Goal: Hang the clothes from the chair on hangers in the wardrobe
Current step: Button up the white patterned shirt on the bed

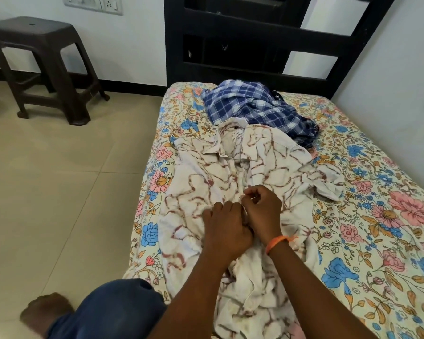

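A white shirt with brown marbled lines [201,182] lies spread face up on the bed, collar toward the headboard. My left hand [224,228] and my right hand [261,207] meet at the shirt's front placket near its middle. Both pinch the fabric edge there with curled fingers. An orange band circles my right wrist. A blue and white checked shirt [257,106] lies crumpled behind the white one, near the headboard. No hanger and no wardrobe show in this view.
The bed carries a floral sheet [377,216] and a dark headboard [267,37] against the wall. A dark brown plastic stool [42,62] stands on the tiled floor at the left. My knee in blue shorts [113,311] is at the bed's near edge.
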A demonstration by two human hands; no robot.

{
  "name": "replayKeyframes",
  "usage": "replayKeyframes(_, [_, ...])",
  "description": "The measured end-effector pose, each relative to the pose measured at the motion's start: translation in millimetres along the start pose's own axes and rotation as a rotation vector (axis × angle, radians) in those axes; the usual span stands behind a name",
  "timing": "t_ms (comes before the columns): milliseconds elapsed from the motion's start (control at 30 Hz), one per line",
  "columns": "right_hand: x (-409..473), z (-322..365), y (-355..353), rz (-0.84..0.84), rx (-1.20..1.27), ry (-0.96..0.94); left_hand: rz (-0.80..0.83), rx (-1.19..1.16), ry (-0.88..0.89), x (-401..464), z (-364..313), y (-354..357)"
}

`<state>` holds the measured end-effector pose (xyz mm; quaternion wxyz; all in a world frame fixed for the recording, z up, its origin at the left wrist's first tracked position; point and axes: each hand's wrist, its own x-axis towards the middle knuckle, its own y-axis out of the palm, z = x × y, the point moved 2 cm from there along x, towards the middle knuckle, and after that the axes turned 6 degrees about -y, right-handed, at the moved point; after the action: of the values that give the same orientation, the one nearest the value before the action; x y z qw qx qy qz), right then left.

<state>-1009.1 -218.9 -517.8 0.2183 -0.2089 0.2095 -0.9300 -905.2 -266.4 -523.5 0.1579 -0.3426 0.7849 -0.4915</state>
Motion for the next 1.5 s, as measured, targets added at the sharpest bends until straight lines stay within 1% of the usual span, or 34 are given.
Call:
replayKeyframes(67, [0,-13,1,-0.026,-0.006,0.089,-0.038,-0.025,-0.023,6,3,3])
replayKeyframes(133, [-4,-23,0,-0.095,-0.033,0.129,-0.1,0.029,-0.007,16,2,3])
replayKeyframes(200, [-8,-28,0,-0.116,-0.038,0.15,-0.153,0.1,0.037,27,0,6])
replayKeyframes(233, [-9,-28,0,-0.112,-0.02,0.163,-0.146,0.13,0.041,33,0,8])
replayKeyframes(333, [-7,-34,-1,-0.105,0.015,0.215,-0.043,0.18,0.036,52,2,20])
replayKeyframes(400, [-6,-35,-1,-0.107,0.0,0.236,-0.025,0.158,0.055,61,4,25])
replayKeyframes(467, [-4,-36,1,-0.141,-0.014,0.254,-0.028,0.143,0.032,66,5,28])
replayKeyframes(567, [1,-38,5,-0.21,-0.056,0.223,-0.045,-0.002,-0.108,68,8,31])
replayKeyframes(633, [1,-38,8,-0.214,-0.092,0.182,-0.049,-0.056,-0.158,68,9,31])
replayKeyframes(733, [-3,-39,10,-0.196,-0.148,0.119,-0.038,-0.062,-0.163,68,12,31])
replayKeyframes(867, [-5,-45,11,-0.182,-0.179,0.092,-0.012,-0.098,-0.185,66,15,31])
replayKeyframes(967, [-6,-42,14,-0.158,-0.179,0.068,0.024,-0.091,-0.14,64,17,29])
replayKeyframes(1100, [-8,-38,18,-0.131,-0.203,0.06,-0.002,-0.037,-0.07,55,18,22])
replayKeyframes(1233, [-8,-34,18,-0.123,-0.239,0.052,-0.018,-0.066,-0.094,50,22,20])
replayKeyframes(1367, [-11,-28,14,-0.191,-0.221,0.021,0.008,-0.101,-0.121,43,25,17])
replayKeyframes(1500, [-19,-26,7,-0.292,-0.05,0.099,0.039,-0.18,-0.157,33,30,11])
